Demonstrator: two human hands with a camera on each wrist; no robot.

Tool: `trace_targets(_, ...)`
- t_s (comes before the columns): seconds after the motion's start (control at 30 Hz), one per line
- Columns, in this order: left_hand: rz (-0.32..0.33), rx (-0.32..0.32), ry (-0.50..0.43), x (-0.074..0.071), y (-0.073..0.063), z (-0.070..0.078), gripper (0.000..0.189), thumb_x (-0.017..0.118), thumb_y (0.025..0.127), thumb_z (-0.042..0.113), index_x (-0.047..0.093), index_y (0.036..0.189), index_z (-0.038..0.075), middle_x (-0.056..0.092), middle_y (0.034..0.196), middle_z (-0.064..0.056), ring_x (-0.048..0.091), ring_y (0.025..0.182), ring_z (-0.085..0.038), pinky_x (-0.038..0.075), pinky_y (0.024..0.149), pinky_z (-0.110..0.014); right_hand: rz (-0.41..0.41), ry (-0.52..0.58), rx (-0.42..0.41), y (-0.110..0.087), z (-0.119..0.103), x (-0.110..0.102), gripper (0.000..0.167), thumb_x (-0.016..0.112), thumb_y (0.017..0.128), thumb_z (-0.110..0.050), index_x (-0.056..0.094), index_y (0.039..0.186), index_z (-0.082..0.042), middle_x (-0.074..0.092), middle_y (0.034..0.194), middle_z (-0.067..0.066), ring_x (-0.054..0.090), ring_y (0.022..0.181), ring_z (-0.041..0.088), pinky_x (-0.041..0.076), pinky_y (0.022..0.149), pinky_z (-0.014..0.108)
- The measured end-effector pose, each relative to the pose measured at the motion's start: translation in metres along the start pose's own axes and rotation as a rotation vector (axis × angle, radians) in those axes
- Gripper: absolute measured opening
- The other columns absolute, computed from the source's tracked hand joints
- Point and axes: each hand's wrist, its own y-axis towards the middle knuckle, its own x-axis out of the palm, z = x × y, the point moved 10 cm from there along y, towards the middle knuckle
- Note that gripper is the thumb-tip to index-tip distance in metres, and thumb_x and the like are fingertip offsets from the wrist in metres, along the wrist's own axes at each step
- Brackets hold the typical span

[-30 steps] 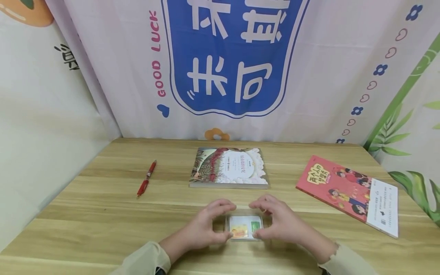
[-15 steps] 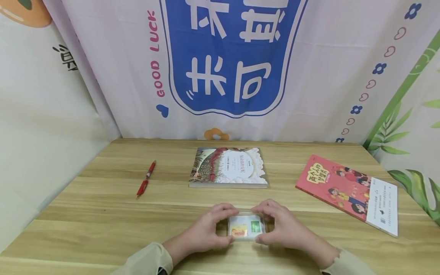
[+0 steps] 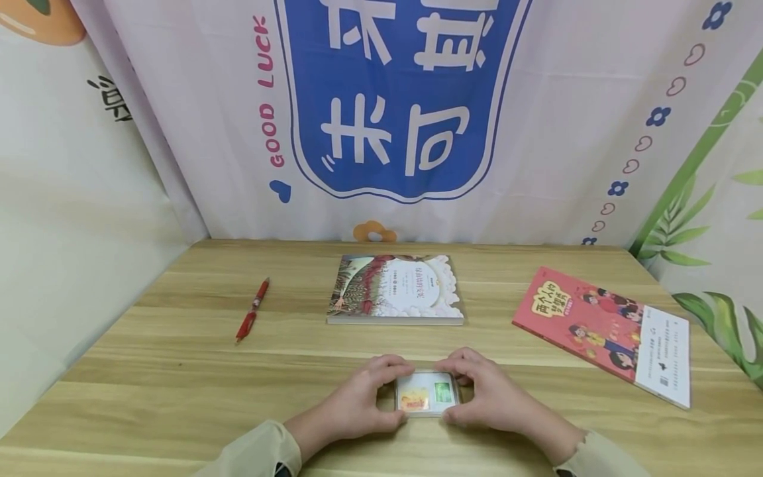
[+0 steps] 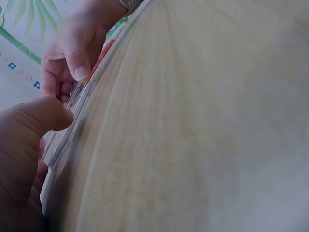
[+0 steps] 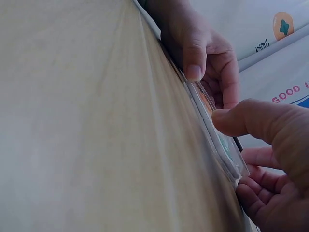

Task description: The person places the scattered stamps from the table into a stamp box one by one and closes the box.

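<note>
A small flat clear plastic case (image 3: 426, 391) lies at the near middle of the table, with a white inside showing a yellow-orange picture on its left and a green one on its right. My left hand (image 3: 368, 401) grips the left end between thumb and fingers. At the opposite end, my right hand (image 3: 490, 399) holds it the same way, thumb along the near edge and fingers at the far edge. In the right wrist view a transparent layer of the case (image 5: 227, 140) shows over a white layer, close over the tabletop. Both thumbs press its near side.
Beyond the hands a picture book (image 3: 411, 291) lies flat on the wooden table (image 3: 179, 397). A red pen (image 3: 254, 309) rests to the left. Over on the right lies a red and white book (image 3: 608, 338), set at an angle. A printed curtain (image 3: 536, 165) hangs behind the table.
The clear cover, which reached past the white part on the far side, now lines up with it. Both hands have shifted slightly; the fingertips sit closer around the case.
</note>
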Motion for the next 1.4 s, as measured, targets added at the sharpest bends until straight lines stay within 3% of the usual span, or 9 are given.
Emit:
trace_targets(0.53, -0.006, -0.006, 0.019, 0.0002, -0.0001, -0.0031, 0.059, 0.073, 0.073, 0.020, 0.055, 0.127, 0.008, 0.050, 0.127, 0.003, 0.046, 0.117, -0.015, 0.040, 0.101, -0.035, -0.017, -0.024, 0.027, 0.0029, -0.0001, 0.0044, 0.063, 0.081, 0.065, -0.030, 0.060, 0.121, -0.011, 0.050, 0.108, -0.005, 0.047, 0.096, 0.013, 0.041, 0.083, 0.023)
trace_targets(0.9, -0.043, -0.034, 0.034, 0.0037, 0.0027, -0.0065, 0.058, 0.073, 0.073, 0.021, 0.055, 0.127, 0.009, 0.050, 0.127, 0.004, 0.045, 0.117, -0.015, 0.041, 0.100, -0.034, -0.032, -0.026, 0.051, 0.0056, 0.0042, 0.0081, 0.063, 0.080, 0.067, -0.031, 0.059, 0.123, -0.010, 0.049, 0.105, -0.006, 0.046, 0.097, 0.013, 0.040, 0.086, 0.024)
trace_targets(1.4, -0.098, -0.045, 0.047, 0.0022, 0.0066, -0.0038, 0.057, 0.070, 0.075, 0.020, 0.053, 0.130, 0.013, 0.047, 0.132, 0.005, 0.040, 0.123, -0.016, 0.037, 0.104, -0.037, -0.043, -0.054, 0.059, 0.0077, -0.0022, 0.0074, 0.057, 0.078, 0.068, -0.028, 0.058, 0.119, -0.012, 0.047, 0.111, -0.006, 0.045, 0.103, 0.015, 0.041, 0.091, 0.035)
